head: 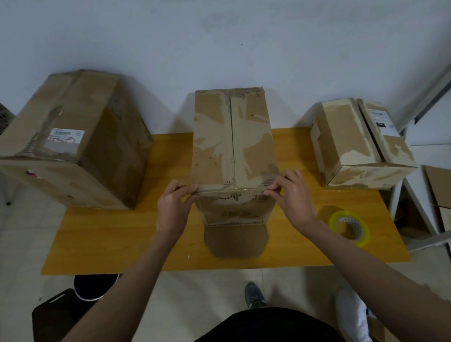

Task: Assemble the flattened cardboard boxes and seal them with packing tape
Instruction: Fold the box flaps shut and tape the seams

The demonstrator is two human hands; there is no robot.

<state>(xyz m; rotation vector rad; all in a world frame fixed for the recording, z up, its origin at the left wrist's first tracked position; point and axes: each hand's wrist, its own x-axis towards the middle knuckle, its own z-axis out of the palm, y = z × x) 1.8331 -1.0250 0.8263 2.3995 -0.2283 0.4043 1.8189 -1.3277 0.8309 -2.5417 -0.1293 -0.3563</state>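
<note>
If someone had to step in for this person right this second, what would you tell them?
Left hand and right hand each pinch an end of a clear tape strip along the near top edge of the middle box on the yellow table.
Tape roll lies to the right on the table.
Done: box stands upright, top flaps closed.
Left: press the strip down; the centre seam appears untaped; a bottom flap sticks out.

A: Where are the hands?
B: Left hand (173,209) and right hand (292,196) flank the middle box (233,143) on the tabletop (110,235).
A: Around them?
B: Large box (69,141) left of the left hand; smaller box (358,143) and tape roll (350,228) right of the right hand.
</note>
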